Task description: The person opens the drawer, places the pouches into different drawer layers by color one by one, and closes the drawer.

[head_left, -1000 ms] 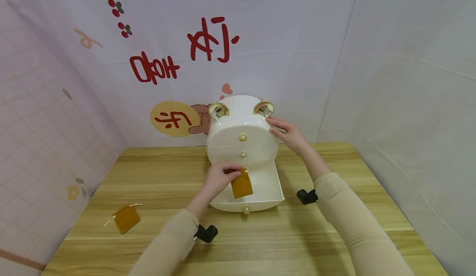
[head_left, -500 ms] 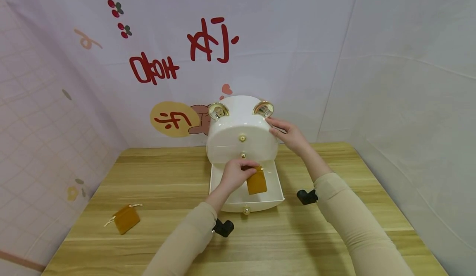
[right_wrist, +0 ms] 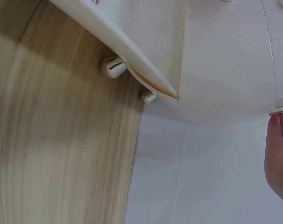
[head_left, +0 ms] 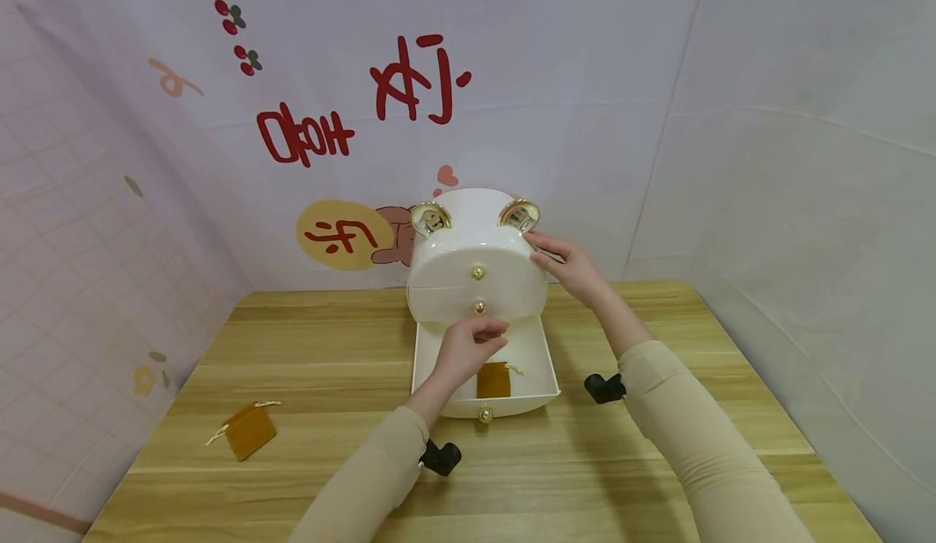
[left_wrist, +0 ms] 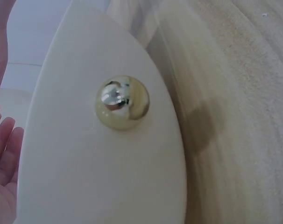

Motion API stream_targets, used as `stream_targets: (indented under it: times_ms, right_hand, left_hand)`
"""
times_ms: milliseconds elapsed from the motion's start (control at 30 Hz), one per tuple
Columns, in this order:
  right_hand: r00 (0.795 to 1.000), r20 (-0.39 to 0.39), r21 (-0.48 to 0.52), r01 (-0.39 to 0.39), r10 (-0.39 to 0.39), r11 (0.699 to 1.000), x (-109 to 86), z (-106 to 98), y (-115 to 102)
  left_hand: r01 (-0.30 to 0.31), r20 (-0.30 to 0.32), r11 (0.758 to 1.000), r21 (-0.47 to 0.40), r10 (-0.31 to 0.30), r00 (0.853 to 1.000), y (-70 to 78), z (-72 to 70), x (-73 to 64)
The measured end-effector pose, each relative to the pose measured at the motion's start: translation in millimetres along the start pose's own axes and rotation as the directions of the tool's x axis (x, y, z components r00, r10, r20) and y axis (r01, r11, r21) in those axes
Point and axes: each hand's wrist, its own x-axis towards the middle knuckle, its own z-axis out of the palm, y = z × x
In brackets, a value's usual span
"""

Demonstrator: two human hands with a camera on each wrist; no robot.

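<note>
In the head view a white drawer box [head_left: 478, 238] with gold ear-like ornaments stands at the back of the table. Its bottom drawer [head_left: 531, 346] is pulled out toward me. A mustard drawstring pouch [head_left: 493, 381] lies inside, near the drawer's front wall. Over the drawer hovers my left hand [head_left: 468, 349], its fingers loosely bent and apart from the pouch. My right hand [head_left: 575, 271] rests its fingertips on the box's right side, below the ear. The left wrist view is mostly filled by the drawer front with its gold knob [left_wrist: 123, 102].
A second mustard pouch [head_left: 250, 431] with cream cords lies on the wooden table [head_left: 314, 348], at the left. Short gold feet [right_wrist: 114, 67] hold the box up. A printed cloth wall [head_left: 570, 120] rises behind it. Black wrist-camera mounts [head_left: 441, 458] jut from both sleeves.
My left hand has moved right and let go of the pouch, which has dropped into the bottom drawer. My right hand has stayed at the box's side.
</note>
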Motion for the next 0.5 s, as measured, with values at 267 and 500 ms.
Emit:
stream_targets:
  times_ms: [267,500]
  right_hand:
    - [1.0,0.008,0.009,0.011,-0.011,1.0,0.8,0,1]
    - [0.999,0.04,0.027,0.009,-0.01,1.0,-8.2,0,-23]
  left_hand:
    - [-0.006,-0.004,0.991,-0.132,0.005,1.0,-10.0,-15.9,-13.6]
    - [-0.006,-0.069,0.975,-0.221,-0.009,0.998,-19.8,-35.2,-24.7]
